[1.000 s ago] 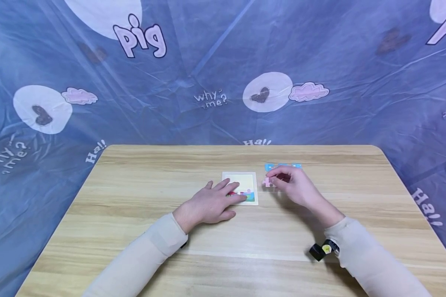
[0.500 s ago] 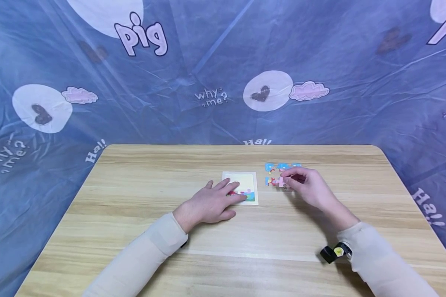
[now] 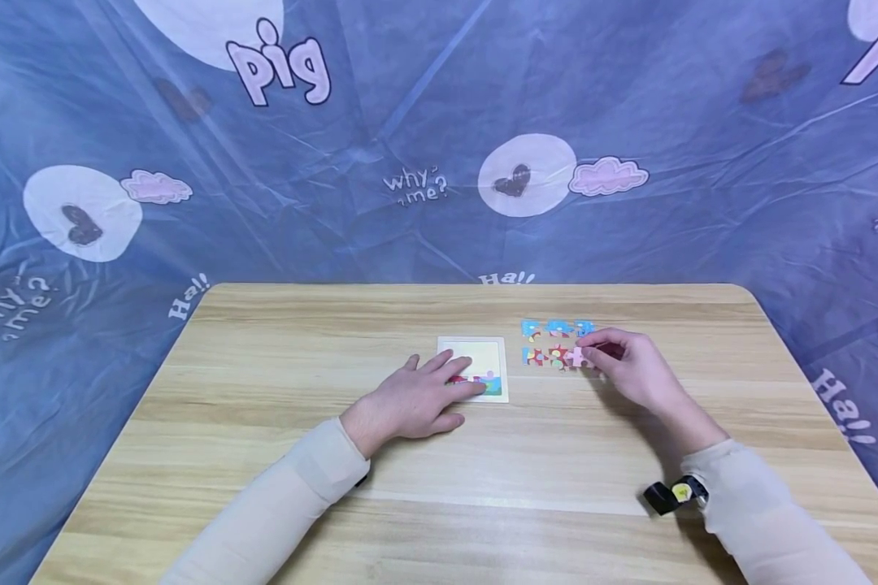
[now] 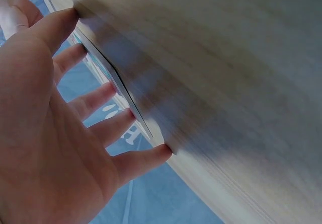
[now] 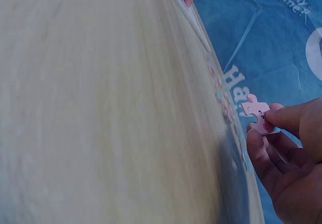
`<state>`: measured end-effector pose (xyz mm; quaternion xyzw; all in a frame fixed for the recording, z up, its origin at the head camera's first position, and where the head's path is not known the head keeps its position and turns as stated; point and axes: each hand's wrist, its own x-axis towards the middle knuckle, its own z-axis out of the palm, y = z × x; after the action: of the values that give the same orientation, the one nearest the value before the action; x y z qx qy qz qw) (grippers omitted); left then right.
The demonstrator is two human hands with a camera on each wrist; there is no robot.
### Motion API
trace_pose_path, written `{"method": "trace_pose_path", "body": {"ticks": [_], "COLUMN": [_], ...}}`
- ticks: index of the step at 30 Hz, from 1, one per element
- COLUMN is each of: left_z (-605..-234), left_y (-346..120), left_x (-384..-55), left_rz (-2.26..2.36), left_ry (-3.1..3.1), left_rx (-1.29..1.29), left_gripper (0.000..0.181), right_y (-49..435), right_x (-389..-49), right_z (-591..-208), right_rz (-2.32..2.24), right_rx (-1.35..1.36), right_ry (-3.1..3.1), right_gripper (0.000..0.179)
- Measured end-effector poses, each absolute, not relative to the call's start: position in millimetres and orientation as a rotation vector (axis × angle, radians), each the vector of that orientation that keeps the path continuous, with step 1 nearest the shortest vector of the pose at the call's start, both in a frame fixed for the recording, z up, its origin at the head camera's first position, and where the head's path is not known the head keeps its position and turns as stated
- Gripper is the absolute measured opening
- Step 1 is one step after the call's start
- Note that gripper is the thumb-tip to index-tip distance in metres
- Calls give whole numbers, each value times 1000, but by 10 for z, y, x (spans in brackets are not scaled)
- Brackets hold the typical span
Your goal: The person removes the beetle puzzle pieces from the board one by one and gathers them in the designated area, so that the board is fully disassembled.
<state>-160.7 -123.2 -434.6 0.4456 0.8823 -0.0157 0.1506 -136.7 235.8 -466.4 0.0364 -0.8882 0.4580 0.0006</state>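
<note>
My right hand point(image 3: 632, 370) pinches a pink jigsaw piece point(image 5: 259, 114) between thumb and fingers. In the right wrist view the piece shows part of a printed face and is held up off the table. Spread over a small white-bordered puzzle tray point(image 3: 506, 366) is my left hand point(image 3: 417, 398). Its straight fingers rest on the tray, and its thumb touches the table. A row of joined coloured pieces point(image 3: 492, 385) lies along the tray's near side, partly hidden by those fingers. The rest of the tray's pale bed is bare.
Right of the tray, loose jigsaw pieces lie in two rows: blue ones point(image 3: 559, 327) at the back and red ones point(image 3: 558, 357) nearer. The wooden table point(image 3: 322, 341) ends at a blue printed cloth point(image 3: 336, 219).
My right hand has moved right with the pink piece, along the near row, uncovering the red pieces. The left hand stays on the tray.
</note>
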Motion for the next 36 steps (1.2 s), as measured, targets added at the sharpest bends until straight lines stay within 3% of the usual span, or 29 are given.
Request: {"method": "trace_pose_path", "body": {"ticks": [36], "left_z": [-4372], "left_y": [-1231], "left_x": [-1601], "left_rz": [-41], "left_ry": [2533], "left_rx": [1270], "left_gripper": [57], "right_y": [2507], "right_x": [-1487], "right_z": [-4847], "right_rz": [1149], "right_rx": [165], "right_ry": [-2889], "right_gripper": [17]}}
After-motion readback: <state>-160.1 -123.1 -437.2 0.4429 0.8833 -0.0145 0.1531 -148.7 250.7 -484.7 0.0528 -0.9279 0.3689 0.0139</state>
